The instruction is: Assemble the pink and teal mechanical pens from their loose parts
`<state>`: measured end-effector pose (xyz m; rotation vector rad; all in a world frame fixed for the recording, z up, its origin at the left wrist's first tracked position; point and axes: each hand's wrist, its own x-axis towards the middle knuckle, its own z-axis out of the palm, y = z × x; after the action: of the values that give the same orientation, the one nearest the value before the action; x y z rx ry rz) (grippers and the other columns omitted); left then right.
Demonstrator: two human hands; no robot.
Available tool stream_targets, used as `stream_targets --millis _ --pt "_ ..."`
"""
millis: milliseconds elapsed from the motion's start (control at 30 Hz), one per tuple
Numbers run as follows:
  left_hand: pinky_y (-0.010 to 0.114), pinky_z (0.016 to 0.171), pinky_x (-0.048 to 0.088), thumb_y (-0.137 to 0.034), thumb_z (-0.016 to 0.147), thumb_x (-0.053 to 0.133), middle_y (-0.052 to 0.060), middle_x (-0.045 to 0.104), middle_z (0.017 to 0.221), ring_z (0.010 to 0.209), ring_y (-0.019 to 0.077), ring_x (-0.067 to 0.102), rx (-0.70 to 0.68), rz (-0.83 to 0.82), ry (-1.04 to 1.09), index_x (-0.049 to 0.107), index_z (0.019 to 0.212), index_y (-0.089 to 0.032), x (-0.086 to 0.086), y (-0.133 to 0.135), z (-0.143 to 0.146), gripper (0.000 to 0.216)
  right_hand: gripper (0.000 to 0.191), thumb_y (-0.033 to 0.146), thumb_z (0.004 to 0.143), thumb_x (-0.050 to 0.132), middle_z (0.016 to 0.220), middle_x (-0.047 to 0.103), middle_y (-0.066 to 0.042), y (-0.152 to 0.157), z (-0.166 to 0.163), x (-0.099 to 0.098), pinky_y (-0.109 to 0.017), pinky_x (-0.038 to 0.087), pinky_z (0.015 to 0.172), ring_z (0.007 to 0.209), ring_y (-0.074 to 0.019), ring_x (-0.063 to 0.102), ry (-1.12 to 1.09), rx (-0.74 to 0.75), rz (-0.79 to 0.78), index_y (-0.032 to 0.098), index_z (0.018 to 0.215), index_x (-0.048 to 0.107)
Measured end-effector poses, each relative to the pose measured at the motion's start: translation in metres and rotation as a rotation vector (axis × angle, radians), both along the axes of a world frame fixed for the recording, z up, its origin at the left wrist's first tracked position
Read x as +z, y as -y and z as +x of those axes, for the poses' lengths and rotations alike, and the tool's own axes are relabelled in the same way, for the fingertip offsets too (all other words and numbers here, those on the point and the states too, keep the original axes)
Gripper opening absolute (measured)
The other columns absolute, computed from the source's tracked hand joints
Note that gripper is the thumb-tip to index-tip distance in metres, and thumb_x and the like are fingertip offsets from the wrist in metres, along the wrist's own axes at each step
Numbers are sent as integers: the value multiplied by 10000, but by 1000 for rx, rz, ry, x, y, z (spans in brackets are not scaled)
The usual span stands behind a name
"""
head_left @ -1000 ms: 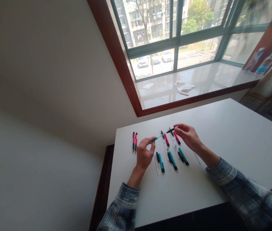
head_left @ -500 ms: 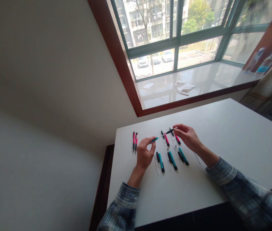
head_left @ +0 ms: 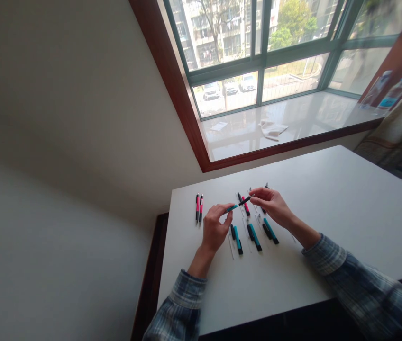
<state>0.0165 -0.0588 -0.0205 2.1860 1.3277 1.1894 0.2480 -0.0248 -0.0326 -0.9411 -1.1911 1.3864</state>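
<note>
Between thumb and fingers of my left hand is a teal pen barrel, pointing up to the right. My right hand pinches a black pen grip section by its far end. The two pieces are nearly in line, their near ends close together; I cannot tell whether they touch. Below the hands lie teal-and-black pen parts: a left barrel, a middle barrel and a right barrel, each beside a black piece. Behind the right fingers, a pink barrel lies partly hidden.
Two whole pink-and-black pens lie at the table's left. Thin white refills, one of them, lie among the parts. The white table meets the wall below a window sill holding a cloth and plastic bottles.
My right hand has moved left and slightly down, bringing the black grip section against or close to the teal barrel. The refill seen between them is now covered. My left hand has barely moved.
</note>
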Motion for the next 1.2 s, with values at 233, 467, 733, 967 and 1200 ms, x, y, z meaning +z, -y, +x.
stream_targets --millis 233,467,733,967,1200 --pt "376 867 613 -196 965 617 51 764 1062 1002 216 705 -17 -9 -14 731 1164 -271 1 1 2 242 344 440 748 874 955 782 -53 0 -1 -3 -347 592 791 865 -215 724 3 26 12 233 1004 774" --pt "381 871 618 -208 973 610 54 764 1064 1009 220 709 -23 -13 -4 733 1172 -276 0 1 2 244 336 468 786 843 879 762 -43 2 -1 3 -333 570 731 801 -202 702 77 53 55 219 997 764" --pt "375 884 602 -203 973 622 36 773 1059 980 215 726 -5 -39 -11 745 1148 -291 1 1 2 231 362 581 837 765 799 723 -45 5 -2 8 -320 505 603 690 -198 638 319 -35 231 222 842 721" --pt "375 890 599 -218 972 635 35 773 1071 985 217 726 9 -58 -20 741 1167 -297 0 1 1 236 316 521 902 720 845 746 -51 7 0 12 -334 531 675 762 -213 680 388 -17 271 233 1032 733" --pt "359 899 589 -194 972 629 38 771 1079 998 211 719 -5 -62 -16 742 1166 -273 -1 0 1 238 291 487 928 684 899 745 -59 5 1 10 -331 557 709 791 -204 682 387 -4 293 221 1026 749"
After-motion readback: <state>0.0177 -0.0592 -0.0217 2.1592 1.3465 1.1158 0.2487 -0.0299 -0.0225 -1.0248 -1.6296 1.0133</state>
